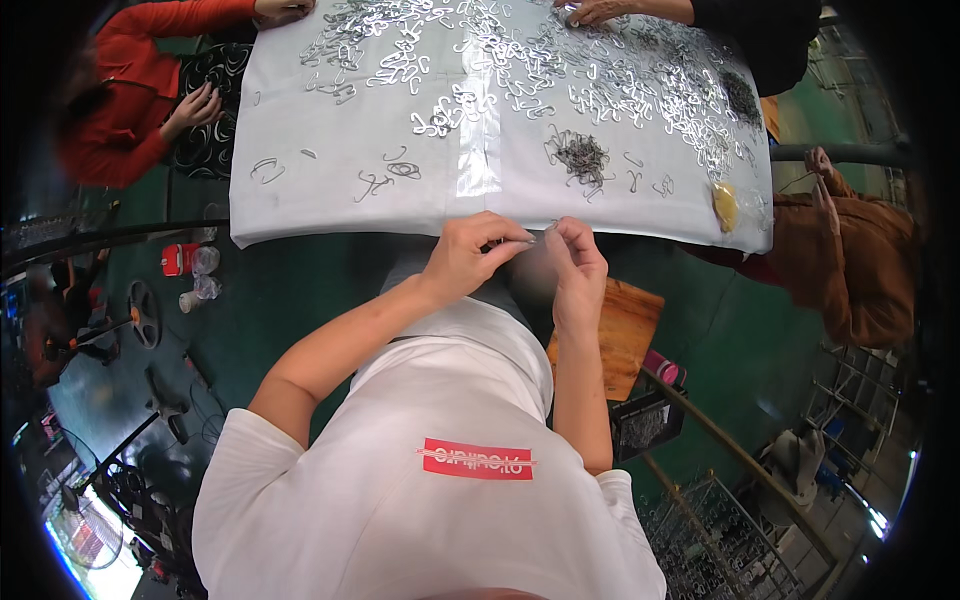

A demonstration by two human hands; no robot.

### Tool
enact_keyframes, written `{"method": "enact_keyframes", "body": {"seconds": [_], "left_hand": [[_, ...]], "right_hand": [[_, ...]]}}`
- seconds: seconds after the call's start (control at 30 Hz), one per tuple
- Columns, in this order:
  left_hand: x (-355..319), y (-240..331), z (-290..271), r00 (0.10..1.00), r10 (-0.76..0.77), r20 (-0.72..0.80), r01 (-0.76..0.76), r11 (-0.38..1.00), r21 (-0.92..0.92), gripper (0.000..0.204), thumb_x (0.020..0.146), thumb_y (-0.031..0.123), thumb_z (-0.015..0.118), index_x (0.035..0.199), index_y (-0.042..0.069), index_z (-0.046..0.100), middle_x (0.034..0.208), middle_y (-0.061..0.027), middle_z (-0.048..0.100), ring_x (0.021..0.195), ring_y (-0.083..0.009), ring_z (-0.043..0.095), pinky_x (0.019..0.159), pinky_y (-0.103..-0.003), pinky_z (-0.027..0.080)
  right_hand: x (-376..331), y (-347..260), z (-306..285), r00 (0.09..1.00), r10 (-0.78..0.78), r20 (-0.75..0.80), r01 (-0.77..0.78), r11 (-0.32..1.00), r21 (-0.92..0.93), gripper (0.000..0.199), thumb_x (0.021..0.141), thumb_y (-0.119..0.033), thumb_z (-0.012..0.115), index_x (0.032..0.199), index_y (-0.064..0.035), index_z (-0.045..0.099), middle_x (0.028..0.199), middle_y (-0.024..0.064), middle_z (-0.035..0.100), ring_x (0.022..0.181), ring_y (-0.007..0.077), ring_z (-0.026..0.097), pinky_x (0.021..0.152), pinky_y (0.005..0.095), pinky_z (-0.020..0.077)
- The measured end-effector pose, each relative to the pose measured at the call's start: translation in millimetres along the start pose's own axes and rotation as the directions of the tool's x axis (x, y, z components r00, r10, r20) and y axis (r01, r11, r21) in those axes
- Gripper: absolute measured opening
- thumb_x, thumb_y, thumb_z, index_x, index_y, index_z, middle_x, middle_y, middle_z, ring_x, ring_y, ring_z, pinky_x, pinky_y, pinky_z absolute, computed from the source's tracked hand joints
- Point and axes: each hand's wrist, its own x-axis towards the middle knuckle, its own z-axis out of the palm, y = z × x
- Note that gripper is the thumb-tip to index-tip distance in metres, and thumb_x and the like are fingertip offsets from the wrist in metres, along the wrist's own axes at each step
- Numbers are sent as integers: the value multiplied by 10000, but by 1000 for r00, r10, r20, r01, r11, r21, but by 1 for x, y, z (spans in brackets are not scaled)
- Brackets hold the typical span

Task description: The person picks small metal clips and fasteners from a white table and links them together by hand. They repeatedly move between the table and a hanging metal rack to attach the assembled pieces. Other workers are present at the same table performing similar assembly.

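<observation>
Just over the near edge of the white-covered table point(350, 215), my left hand point(465, 255) and my right hand point(579, 272) face each other, fingertips almost meeting. Each hand is closed in a pinch between thumb and forefinger. A tiny glint shows at the fingertips, but what they hold is too small to make out. Beyond my hands, shiny bent metal hooks point(525, 95) lie scattered over the cloth. A dense dark heap of thin wire hooks point(580, 157) lies closer to me, and a few loose wire pieces point(402, 170) rest left of it.
Clear tape point(480, 150) runs down the cloth's middle. A yellow lump point(724, 206) sits at the near right corner. Co-workers are around: a red sleeve point(120, 130) left, a dark sleeve point(760, 30) far right, a brown sleeve point(865, 260) right. A wooden stool point(620, 335) stands beside me.
</observation>
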Motion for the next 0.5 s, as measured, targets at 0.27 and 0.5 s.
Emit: {"method": "enact_keyframes", "body": {"seconds": [0.27,0.5], "left_hand": [[44,-56,-29,990,100,-102,-82,982,169,151,849,72,658,984,62,723,926,-82,703,812,-183,644,670,-290,500],[152,-128,-53,974,128,-187,48,690,722,201,806,218,697,936,66,710,934,-98,653,911,-285,573,800,-380,457]], "right_hand": [[-5,4,3,961,-268,69,275,952,-132,91,853,52,617,910,-18,612,1012,45,457,877,115,493,748,228,445],[-6,5,0,967,-240,84,252,952,-175,72,849,29,636,898,-19,618,993,40,470,838,104,486,697,214,429]]}}
